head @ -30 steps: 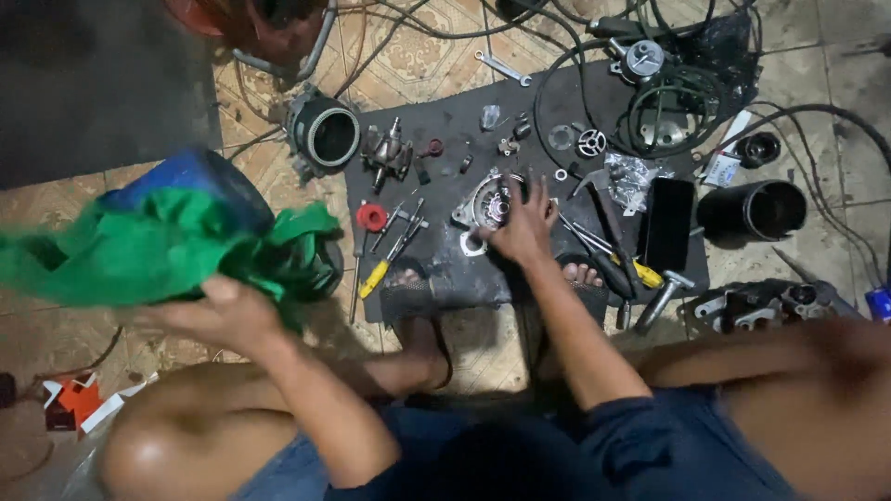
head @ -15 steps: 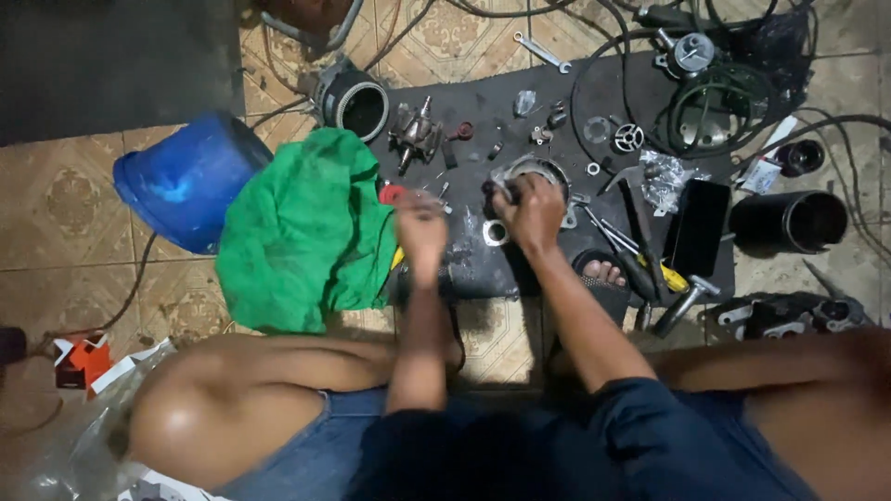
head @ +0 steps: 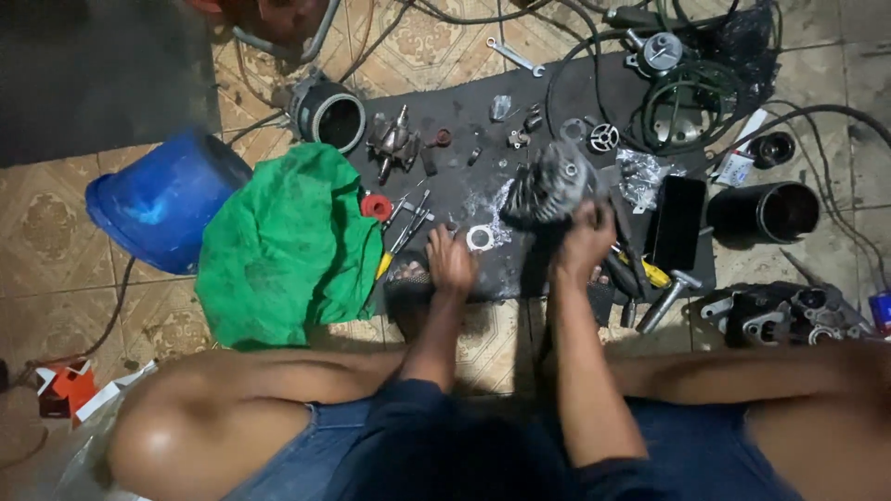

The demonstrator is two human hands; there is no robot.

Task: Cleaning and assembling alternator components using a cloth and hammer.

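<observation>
The right hand (head: 583,243) gripped a ribbed grey motor housing (head: 549,186), lifted just above the dark mat (head: 464,139). The left hand (head: 451,263) rested fingers-down on the mat beside a white ring gasket (head: 480,238); a green cloth (head: 288,243) lay leftward.

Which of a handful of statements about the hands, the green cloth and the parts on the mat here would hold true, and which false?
1. The right hand holds a ribbed metal motor part lifted off the dark mat. True.
2. The left hand holds the green cloth. False: the cloth lies on the floor, and the left hand rests on the mat beside a white ring-shaped part.
3. The blue bucket lies on the cloth's left side in the view. True.
4. A black phone-like slab lies on the cloth. False: it lies on the mat's right part.
5. A spanner lies on the tiles beyond the mat. True.
</observation>
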